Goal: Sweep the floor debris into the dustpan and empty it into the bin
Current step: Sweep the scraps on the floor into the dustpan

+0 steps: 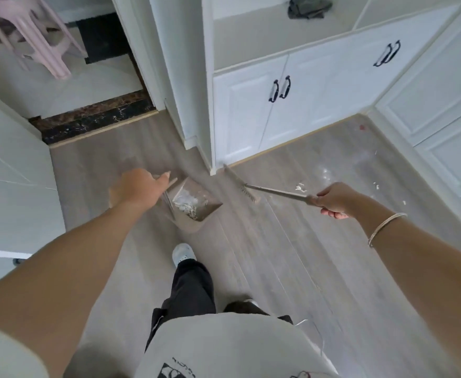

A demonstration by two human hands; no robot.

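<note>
We see a grey wood-plank floor [278, 268]. A dustpan [196, 211] holding white scraps sits near the centre. More white debris [301, 187] lies scattered to the right, near white cabinets [264, 110].

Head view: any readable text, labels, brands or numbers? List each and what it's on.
None readable.
Shirt: a black print near the bottom edge of the view, with script-like marks above a boxed graphic, too blurred and cut off to read.
Dustpan, broom, cabinet doors, shoe: no visible lettering.
</note>
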